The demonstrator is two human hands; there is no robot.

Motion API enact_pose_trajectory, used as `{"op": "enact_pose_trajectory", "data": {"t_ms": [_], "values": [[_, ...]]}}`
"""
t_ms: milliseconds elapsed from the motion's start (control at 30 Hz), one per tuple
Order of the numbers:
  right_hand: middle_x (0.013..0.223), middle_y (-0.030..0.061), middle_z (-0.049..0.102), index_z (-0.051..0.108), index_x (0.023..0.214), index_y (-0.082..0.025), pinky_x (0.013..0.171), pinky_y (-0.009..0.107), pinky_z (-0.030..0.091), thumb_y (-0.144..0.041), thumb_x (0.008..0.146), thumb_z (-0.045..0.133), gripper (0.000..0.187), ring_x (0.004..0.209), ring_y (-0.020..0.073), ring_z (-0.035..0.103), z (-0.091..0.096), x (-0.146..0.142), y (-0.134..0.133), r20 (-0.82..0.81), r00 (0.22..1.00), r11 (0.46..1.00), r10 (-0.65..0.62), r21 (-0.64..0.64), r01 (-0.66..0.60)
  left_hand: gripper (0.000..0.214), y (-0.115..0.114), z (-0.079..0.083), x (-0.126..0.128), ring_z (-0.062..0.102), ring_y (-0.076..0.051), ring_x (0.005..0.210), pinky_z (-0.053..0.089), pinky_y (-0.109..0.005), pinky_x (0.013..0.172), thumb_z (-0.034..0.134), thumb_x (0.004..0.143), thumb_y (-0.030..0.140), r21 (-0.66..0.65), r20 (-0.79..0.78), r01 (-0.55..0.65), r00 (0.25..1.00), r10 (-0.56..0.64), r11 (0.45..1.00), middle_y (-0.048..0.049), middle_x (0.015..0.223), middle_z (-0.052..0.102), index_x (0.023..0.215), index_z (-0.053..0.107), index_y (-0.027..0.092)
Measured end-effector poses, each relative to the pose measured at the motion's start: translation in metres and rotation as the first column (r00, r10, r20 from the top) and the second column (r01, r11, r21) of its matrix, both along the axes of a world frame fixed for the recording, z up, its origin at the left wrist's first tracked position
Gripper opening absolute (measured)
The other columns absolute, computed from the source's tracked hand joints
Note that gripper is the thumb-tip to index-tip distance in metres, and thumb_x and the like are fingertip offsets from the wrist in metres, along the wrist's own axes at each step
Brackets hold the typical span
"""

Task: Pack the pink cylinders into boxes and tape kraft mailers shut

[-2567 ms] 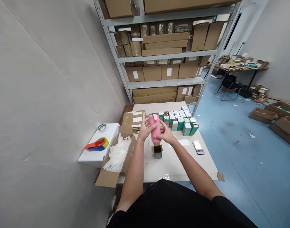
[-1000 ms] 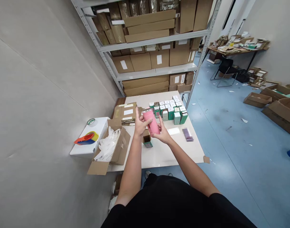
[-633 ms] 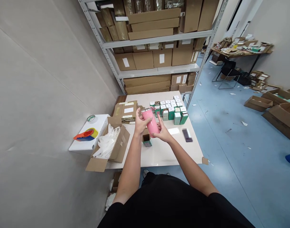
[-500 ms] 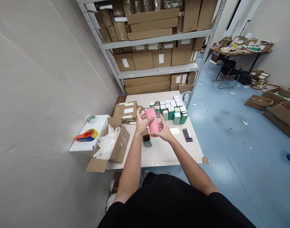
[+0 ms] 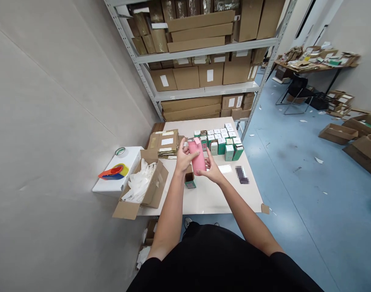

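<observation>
A pink bottle (image 5: 199, 161), a tumbler by its shape, is held above the table between both hands, its top tilted slightly to the left. My left hand (image 5: 183, 157) grips its upper left side, with the thumb lying across the front. My right hand (image 5: 212, 169) holds the lower right side and supports it near the base. Below the bottle stands an open green-and-brown carton (image 5: 190, 182), partly hidden by my left hand and the bottle. Behind my hands several green and white boxes (image 5: 221, 146) stand in rows on the table.
At the left, an open cardboard box (image 5: 155, 184) holds white packing material; a tape dispenser (image 5: 114, 172) lies on a white box. Flattened cartons (image 5: 164, 142) are stacked at the back left. A white paper (image 5: 225, 168) and a pixelated dark object (image 5: 242, 175) lie at right. Shelving (image 5: 203, 92) stands behind.
A pink piece now shows more plainly at the bottle's top. Both hands keep their hold on it. The whole view has shifted slightly.
</observation>
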State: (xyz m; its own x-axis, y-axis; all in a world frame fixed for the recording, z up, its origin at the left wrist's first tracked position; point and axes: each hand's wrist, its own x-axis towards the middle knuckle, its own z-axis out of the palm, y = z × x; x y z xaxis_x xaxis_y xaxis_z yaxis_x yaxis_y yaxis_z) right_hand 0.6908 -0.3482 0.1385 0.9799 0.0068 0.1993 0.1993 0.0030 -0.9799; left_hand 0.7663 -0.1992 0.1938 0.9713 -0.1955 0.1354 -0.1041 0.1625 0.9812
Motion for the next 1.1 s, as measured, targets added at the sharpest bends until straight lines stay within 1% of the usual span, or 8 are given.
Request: {"op": "enact_pose_trajectory", "data": {"t_ms": [100, 233, 400, 567, 667, 867, 967, 1100], "values": [[0.113, 0.0044, 0.065, 0.002, 0.168, -0.036, 0.083, 0.04, 0.059, -0.041, 0.071, 0.086, 0.128, 0.093, 0.0219, 0.067, -0.002, 0.0, 0.002, -0.03, 1.0, 1.0, 0.008, 0.007, -0.008, 0.128, 0.001, -0.001, -0.002, 0.066, -0.027, 0.121, 0.052, -0.046, 0.106, 0.094, 0.067, 0.039, -0.007, 0.006, 0.031, 0.999, -0.031, 0.999, -0.0138, 0.132, 0.067, 0.167, 0.016, 0.03], [0.115, 0.0055, 0.063, 0.004, 0.168, -0.035, 0.086, 0.042, 0.059, -0.04, 0.065, 0.091, 0.134, 0.094, 0.0224, 0.065, -0.002, -0.002, 0.006, -0.051, 0.991, 0.991, -0.122, -0.059, 0.119, 0.14, -0.001, -0.001, -0.005, 0.067, -0.027, 0.118, 0.054, -0.043, 0.104, 0.099, 0.058, 0.034, 0.06, 0.017, -0.094, 0.995, 0.093, 0.994, -0.0132, 0.134, 0.064, 0.167, 0.013, 0.033], [0.127, 0.0072, 0.06, 0.006, 0.167, -0.037, 0.094, 0.044, 0.057, -0.039, 0.073, 0.083, 0.122, 0.104, 0.0233, 0.067, 0.003, -0.003, 0.009, -0.021, 1.0, 1.0, -0.002, -0.011, 0.001, 0.137, -0.004, 0.0, -0.005, 0.067, -0.028, 0.121, 0.053, -0.043, 0.105, 0.098, 0.062, 0.038, -0.044, -0.028, -0.072, 0.997, 0.071, 0.996, -0.0149, 0.137, 0.064, 0.167, 0.011, 0.03], [0.122, 0.007, 0.062, 0.008, 0.167, -0.035, 0.092, 0.046, 0.058, -0.039, 0.064, 0.09, 0.131, 0.102, 0.0254, 0.066, 0.004, -0.001, 0.01, -0.023, 0.982, 0.976, -0.19, -0.113, 0.186, 0.144, -0.011, 0.003, -0.006, 0.067, -0.026, 0.12, 0.055, -0.038, 0.102, 0.1, 0.057, 0.036, -0.021, 0.016, -0.163, 0.986, 0.163, 0.986, -0.0142, 0.147, 0.057, 0.166, 0.006, 0.037], [0.126, 0.0082, 0.061, 0.004, 0.167, -0.036, 0.093, 0.046, 0.058, -0.038, 0.069, 0.086, 0.128, 0.102, 0.0248, 0.066, 0.005, -0.002, 0.009, -0.004, 0.991, 0.987, -0.132, -0.089, 0.131, 0.14, -0.013, 0.001, -0.006, 0.07, -0.027, 0.114, 0.058, -0.04, 0.097, 0.097, 0.062, 0.04, -0.058, -0.001, -0.1, 0.995, 0.1, 0.993, -0.0162, 0.145, 0.059, 0.166, 0.005, 0.034], [0.119, 0.005, 0.064, 0.011, 0.166, -0.039, 0.089, 0.047, 0.059, -0.037, 0.068, 0.087, 0.124, 0.093, 0.0252, 0.068, 0.0, -0.002, 0.005, -0.031, 0.977, 0.966, -0.21, -0.164, 0.202, 0.115, -0.009, 0.002, 0.0, 0.06, -0.029, 0.13, 0.055, -0.038, 0.101, 0.098, 0.06, 0.034, 0.06, 0.054, -0.078, 0.996, 0.075, 0.995, -0.0137, 0.156, 0.049, 0.158, 0.039, 0.033], [0.124, 0.0061, 0.064, 0.012, 0.166, -0.039, 0.092, 0.05, 0.058, -0.039, 0.067, 0.088, 0.125, 0.1, 0.0287, 0.067, -0.008, 0.002, 0.002, -0.033, 0.955, 0.934, -0.296, -0.22, 0.282, 0.09, -0.013, 0.007, 0.009, 0.065, -0.029, 0.118, 0.058, -0.039, 0.096, 0.098, 0.058, 0.03, 0.213, 0.065, -0.072, 0.996, 0.06, 0.974, -0.015, 0.146, 0.057, 0.14, 0.062, 0.023], [0.143, 0.0106, 0.056, 0.02, 0.165, -0.038, 0.098, 0.051, 0.055, -0.041, 0.069, 0.087, 0.118, 0.116, 0.0315, 0.063, -0.027, 0.008, -0.016, -0.011, 0.96, 0.939, -0.281, -0.212, 0.272, 0.077, -0.029, -0.001, 0.022, 0.068, -0.025, 0.104, 0.059, -0.039, 0.091, 0.094, 0.06, 0.026, 0.278, 0.057, -0.021, 0.998, 0.005, 0.96, -0.0125, 0.128, 0.067, 0.131, 0.066, 0.02]]}}
